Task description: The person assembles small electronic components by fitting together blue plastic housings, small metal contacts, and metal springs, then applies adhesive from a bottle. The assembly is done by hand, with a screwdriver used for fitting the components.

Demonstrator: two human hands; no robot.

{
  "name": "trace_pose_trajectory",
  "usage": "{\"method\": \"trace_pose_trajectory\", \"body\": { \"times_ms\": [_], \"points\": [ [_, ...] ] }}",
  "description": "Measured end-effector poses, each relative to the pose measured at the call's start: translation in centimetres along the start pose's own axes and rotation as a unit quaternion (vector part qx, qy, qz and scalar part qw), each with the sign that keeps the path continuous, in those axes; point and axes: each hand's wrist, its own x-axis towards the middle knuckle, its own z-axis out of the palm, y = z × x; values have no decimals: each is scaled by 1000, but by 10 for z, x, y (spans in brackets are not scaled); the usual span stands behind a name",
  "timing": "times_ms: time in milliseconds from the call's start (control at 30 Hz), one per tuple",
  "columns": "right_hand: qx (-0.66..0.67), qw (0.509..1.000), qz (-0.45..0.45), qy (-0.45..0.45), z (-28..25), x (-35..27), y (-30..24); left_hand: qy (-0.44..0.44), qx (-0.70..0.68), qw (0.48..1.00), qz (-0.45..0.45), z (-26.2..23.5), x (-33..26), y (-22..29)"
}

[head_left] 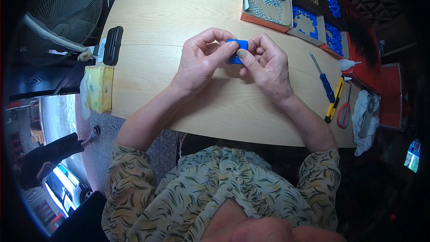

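A small blue plastic block (242,45) is held between my two hands above the middle of the wooden table (152,62). My left hand (204,56) pinches it from the left, thumb on its face. On the right side, my right hand (268,65) grips it with thumb and curled fingers. The fingertips cover part of the block, so its full shape is hidden. Just what the block is, I cannot make out.
Far right, a shallow box (267,6) holds small shiny metal pieces, beside trays of blue parts (306,22). Nearer lie a screwdriver (326,85), a yellow cutter (335,101) and red-handled scissors (344,114). Left: a fan (65,18), a black case (115,45) and a tissue pack (99,88).
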Motion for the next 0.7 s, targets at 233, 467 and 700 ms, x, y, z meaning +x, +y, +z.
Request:
{"method": "trace_pose_trajectory", "body": {
  "times_ms": [233,467,700],
  "points": [
    [28,999,43,-15,-4,3,1,12,-8,1000,-27,1,1,0],
    [64,997,37,-20,-7,5,2,2,-31,998,-52,-1,3,2],
    [253,963,88,-29,-18,6,11,-22,-35,999,-33,-7,10,2]
  ]
}}
